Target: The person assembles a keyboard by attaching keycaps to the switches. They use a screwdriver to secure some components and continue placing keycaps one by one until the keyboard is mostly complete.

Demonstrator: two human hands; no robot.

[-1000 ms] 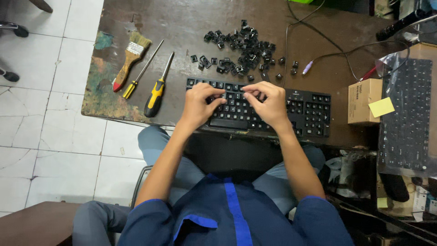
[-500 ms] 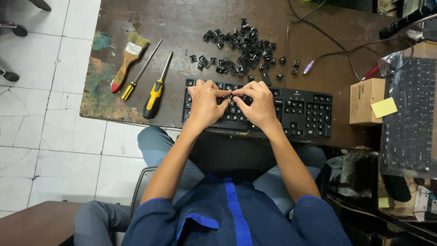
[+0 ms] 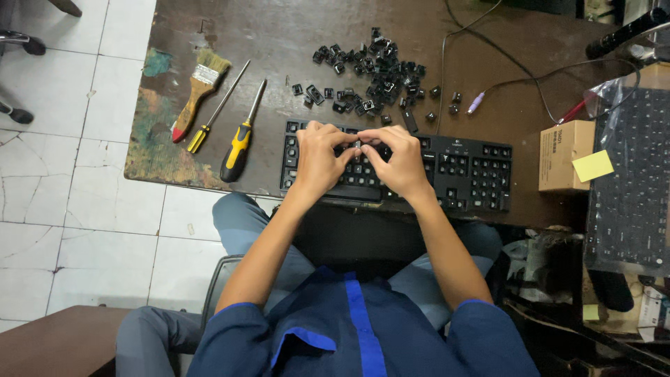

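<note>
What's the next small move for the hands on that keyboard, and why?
Probably press down on the key pinched between the fingertips. Left hand and right hand meet over the upper rows of the black keyboard, and a pile of loose keycaps lies just behind it. Whether that key is seated cannot be told.

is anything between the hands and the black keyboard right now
Nothing visible. Both the left hand and the right hand already rest on the keyboard, fingertips meeting over its middle keys. The loose keycaps lie beyond it.
</note>
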